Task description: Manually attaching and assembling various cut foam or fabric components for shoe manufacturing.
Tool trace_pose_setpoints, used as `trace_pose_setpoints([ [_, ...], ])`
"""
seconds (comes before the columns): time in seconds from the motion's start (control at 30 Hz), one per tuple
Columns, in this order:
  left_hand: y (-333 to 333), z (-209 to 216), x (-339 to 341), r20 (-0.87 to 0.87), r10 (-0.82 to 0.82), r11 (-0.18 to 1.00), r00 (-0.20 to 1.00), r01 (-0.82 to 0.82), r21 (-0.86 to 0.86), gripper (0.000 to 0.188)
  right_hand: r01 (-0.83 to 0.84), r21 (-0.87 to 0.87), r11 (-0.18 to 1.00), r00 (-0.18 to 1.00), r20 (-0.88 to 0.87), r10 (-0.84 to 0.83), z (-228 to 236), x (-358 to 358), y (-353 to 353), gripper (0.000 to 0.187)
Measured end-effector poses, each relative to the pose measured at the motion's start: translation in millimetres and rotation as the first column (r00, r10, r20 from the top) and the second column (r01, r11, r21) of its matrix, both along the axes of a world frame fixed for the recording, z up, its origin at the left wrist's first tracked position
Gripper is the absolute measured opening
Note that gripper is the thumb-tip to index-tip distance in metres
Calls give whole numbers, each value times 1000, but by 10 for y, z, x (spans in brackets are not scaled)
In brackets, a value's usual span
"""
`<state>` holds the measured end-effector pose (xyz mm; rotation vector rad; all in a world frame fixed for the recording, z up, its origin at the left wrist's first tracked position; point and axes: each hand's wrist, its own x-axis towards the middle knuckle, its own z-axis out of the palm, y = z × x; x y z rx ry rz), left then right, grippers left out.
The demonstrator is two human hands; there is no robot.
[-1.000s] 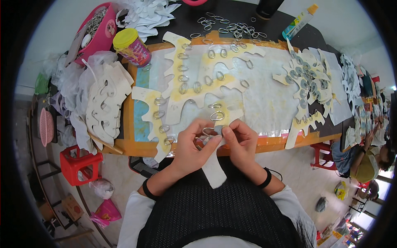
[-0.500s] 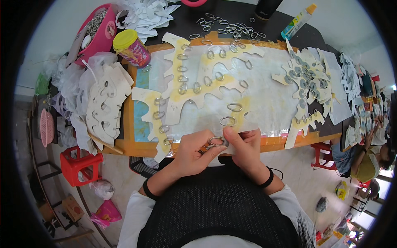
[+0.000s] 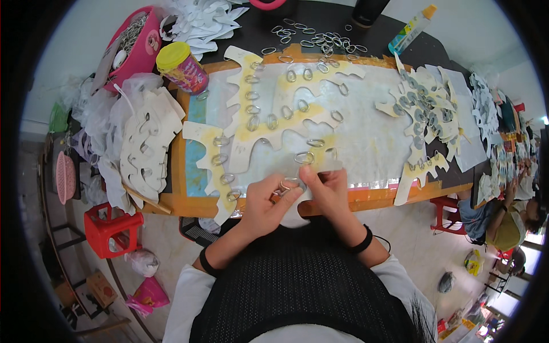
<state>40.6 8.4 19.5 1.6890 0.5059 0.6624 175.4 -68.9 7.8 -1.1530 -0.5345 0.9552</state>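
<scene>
Apparently, step in hand: fitting a small oval metal ring (image 3: 289,184) onto a pale cut-out piece (image 3: 297,214), done at the near edge of the counter (image 3: 377,197).
Left hand (image 3: 264,201): fingers curled in, thumb and forefinger pinched on the ring and on the top of the pale piece.
Right hand (image 3: 327,188): fingers bent and closed, fingertips pressed on the upper edge of the same piece just beside the ring; I cannot tell whether it grips or only steadies.
Where the work is: between both hands, at the counter's front edge; the lower part of the pale piece hangs below the edge toward the person's lap.
Look of the ring: thin, silvery, oval, partly hidden by the fingers.
Look of the piece: off-white, flat and stiff-looking, rounded at the bottom; its upper outline is covered by the hands.
Next move, as a judgement: it calls for a fine pinch and steady pressure so the ring seats flat, like the rings on the wavy cream pieces (image 3: 274,111) lying on the yellow-stained sheet (image 3: 372,137).
Nearby: loose rings (image 3: 311,37) at the far side, a stack of cut pieces (image 3: 146,146) at the left, a yellow-lidded jar (image 3: 182,66), a pink basket (image 3: 134,43).
</scene>
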Motion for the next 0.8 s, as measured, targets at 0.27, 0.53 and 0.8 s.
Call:
trace_pose_setpoints([
  [0.27,69,58,-21,111,-116,893,987,152,-423,13,-222,240,945,928,-247,280,-141,155,-95,43],
  [0.53,79,36,-26,218,-105,883,970,192,-429,18,-140,92,986,981,-124,151,-22,142,-169,25],
  [0.8,168,114,-102,115,-215,848,970,244,-471,19,-22,73,997,986,-162,34,-51,64,-193,24],
])
